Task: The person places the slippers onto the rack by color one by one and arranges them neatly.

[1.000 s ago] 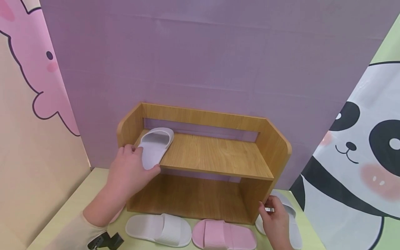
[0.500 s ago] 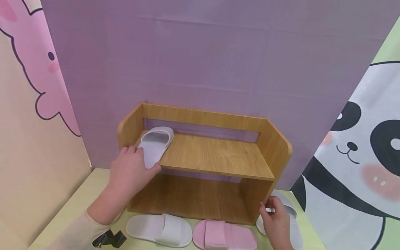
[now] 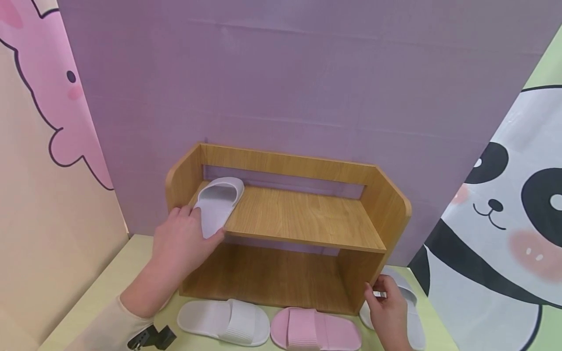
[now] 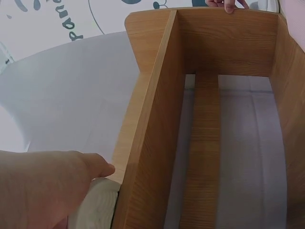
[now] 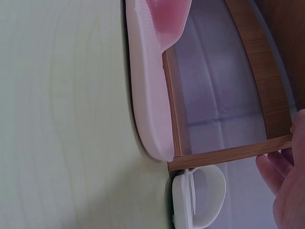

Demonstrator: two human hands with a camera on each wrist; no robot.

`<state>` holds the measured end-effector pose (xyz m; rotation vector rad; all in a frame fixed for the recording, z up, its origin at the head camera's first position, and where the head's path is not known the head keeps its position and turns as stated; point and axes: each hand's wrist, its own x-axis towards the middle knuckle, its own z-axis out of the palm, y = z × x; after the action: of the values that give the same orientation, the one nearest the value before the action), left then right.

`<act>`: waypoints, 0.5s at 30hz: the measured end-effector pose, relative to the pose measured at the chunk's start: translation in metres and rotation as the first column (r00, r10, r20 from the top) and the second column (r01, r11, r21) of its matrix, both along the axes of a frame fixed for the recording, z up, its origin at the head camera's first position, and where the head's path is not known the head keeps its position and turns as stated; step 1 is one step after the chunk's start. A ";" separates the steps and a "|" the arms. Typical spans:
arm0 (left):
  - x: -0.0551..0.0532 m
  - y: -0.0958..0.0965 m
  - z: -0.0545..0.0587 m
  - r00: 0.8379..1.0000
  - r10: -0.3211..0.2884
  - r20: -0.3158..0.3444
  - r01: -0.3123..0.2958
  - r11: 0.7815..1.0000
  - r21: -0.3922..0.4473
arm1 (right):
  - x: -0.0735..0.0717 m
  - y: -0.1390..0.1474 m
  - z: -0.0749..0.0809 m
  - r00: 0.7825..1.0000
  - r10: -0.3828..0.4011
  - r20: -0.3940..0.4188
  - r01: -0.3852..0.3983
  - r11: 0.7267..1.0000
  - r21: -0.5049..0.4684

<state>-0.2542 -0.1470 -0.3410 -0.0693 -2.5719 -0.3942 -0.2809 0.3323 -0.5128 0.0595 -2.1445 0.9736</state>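
A white slipper (image 3: 216,214) lies at the left end of the top shelf of a wooden shoe rack (image 3: 303,219), its strap toward the back. My left hand (image 3: 180,239) holds it around the heel end, fingers on its left edge and thumb at the right by the shelf front. In the left wrist view the thumb lies along the slipper's heel (image 4: 97,202). My right hand (image 3: 388,309) grips the front edge of the rack's right side panel (image 5: 233,153), thumb on the inner side and fingers outside. Part of the slipper's left side is hidden behind my left hand.
Before the rack, a white slipper (image 3: 202,317) and a pink slipper (image 3: 338,331) lie sideways on the pale table (image 3: 140,248). Another white slipper (image 3: 414,324) is right of the rack, partly behind my right hand. A purple backdrop (image 3: 281,87) stands behind.
Almost nothing differs: the left hand stays on the slipper and the right hand stays on the side panel. The left forearm shifts very slightly.
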 end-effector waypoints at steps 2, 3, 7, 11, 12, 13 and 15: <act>0.002 0.000 0.000 1.000 -0.004 -0.011 0.004 1.000 0.003 | 0.000 0.000 0.000 1.000 0.002 -0.002 -0.002 1.000 -0.001; 0.004 0.000 0.000 1.000 -0.006 -0.014 0.006 1.000 0.005 | 0.000 0.000 -0.001 1.000 0.002 0.000 -0.002 1.000 -0.002; 0.010 -0.001 0.002 1.000 -0.014 -0.013 0.014 1.000 0.012 | 0.000 0.000 -0.001 1.000 0.000 0.003 0.000 1.000 0.002; 0.016 -0.003 0.003 1.000 -0.022 -0.016 0.023 0.999 0.026 | 0.000 0.000 0.000 1.000 -0.007 0.010 0.007 1.000 0.003; 0.018 -0.004 0.002 1.000 -0.023 -0.018 0.023 0.999 0.031 | 0.000 0.001 0.000 1.000 -0.009 0.013 0.008 1.000 0.003; 0.020 -0.005 0.002 0.999 -0.024 -0.021 0.024 0.999 0.034 | 0.000 0.000 0.000 1.000 -0.009 0.011 0.009 1.000 0.005; 0.025 -0.008 0.001 0.999 -0.028 -0.030 0.029 0.998 0.046 | 0.001 0.000 0.001 1.000 -0.010 0.009 0.010 1.000 0.005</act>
<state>-0.2296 -0.1553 -0.3401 -0.0947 -2.5338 -0.4607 -0.2801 0.3327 -0.5122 0.0470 -2.1541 0.9643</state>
